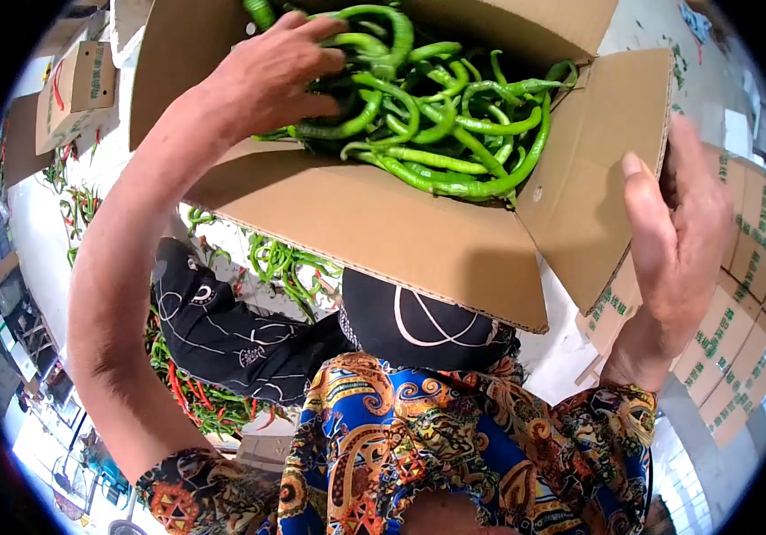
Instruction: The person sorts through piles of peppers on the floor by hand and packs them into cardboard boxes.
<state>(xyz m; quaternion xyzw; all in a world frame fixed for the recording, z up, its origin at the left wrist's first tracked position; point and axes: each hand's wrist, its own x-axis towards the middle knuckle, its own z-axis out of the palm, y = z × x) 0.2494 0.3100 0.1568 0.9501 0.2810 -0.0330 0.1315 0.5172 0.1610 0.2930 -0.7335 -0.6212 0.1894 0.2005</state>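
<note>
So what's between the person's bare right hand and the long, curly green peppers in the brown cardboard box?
The head view shows an open brown cardboard flap of the box between the right hand and green peppers.

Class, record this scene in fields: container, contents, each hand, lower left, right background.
Container: cardboard box, flaps open
Contents: long green peppers, many curved
Left hand: over the peppers in the box; grip unclear
Right hand: at the side flap, thumb and fingers apart
Lower left: loose green and red peppers
Right background: stacked cartons, green print
</note>
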